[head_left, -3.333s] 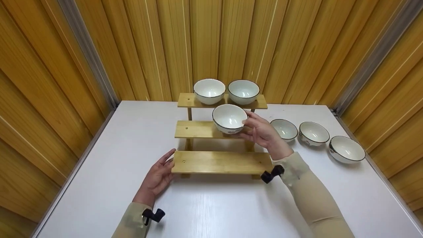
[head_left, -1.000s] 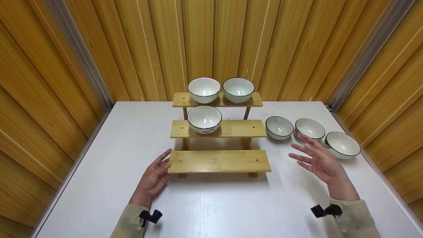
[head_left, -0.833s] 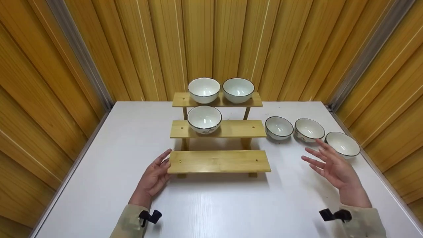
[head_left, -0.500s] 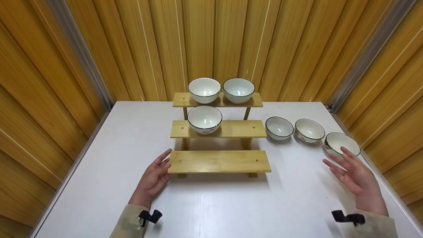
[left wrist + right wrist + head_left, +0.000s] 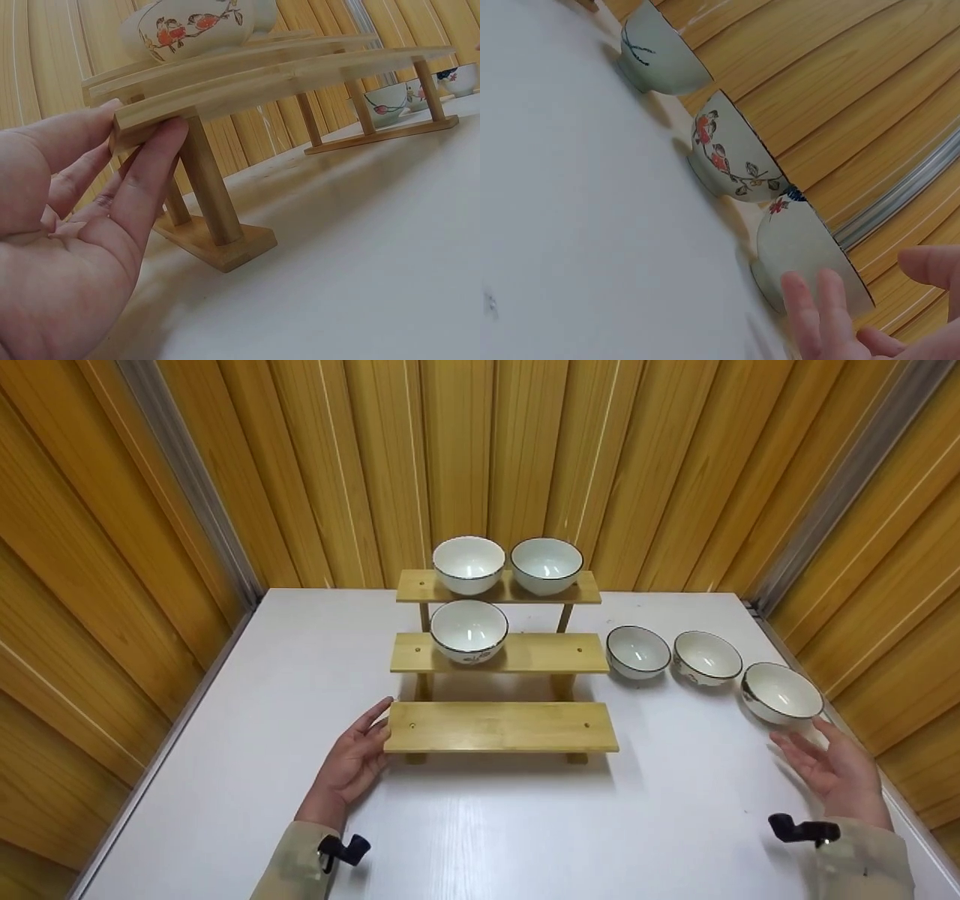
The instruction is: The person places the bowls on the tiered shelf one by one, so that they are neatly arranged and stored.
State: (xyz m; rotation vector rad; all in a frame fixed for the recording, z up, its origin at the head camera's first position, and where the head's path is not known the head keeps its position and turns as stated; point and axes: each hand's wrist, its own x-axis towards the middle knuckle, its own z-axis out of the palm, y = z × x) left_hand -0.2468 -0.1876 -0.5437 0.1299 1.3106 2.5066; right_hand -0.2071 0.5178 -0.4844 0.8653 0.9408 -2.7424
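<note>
My left hand (image 5: pixel 352 765) pinches the left end of the lowest board of a three-step wooden display stand (image 5: pixel 501 727); in the left wrist view its fingers (image 5: pixel 154 169) lie against the board's end and underside. At the far right, my right hand (image 5: pixel 836 765) is spread just in front of the outermost white bowl (image 5: pixel 782 694), holding nothing. Seen from the right wrist, two fingers (image 5: pixel 832 300) overlap that bowl's lower side, and contact cannot be told. On the middle step sits a bowl with a bird-and-branch pattern (image 5: pixel 199 28). Two more bowls, a left one (image 5: pixel 469 566) and a right one (image 5: pixel 547 567), stand on the top step.
A dark-rimmed bowl (image 5: pixel 637 652) and a bird-patterned bowl (image 5: pixel 706 658) stand in a row on the white table (image 5: pixel 510 832), right of the stand. Wood-panelled walls (image 5: pixel 450 450) enclose the table behind and at both sides.
The right hand set its bowl on the left of the middle step and let go. It then moved right and down to the outermost bowl. The left hand stays at the stand.
</note>
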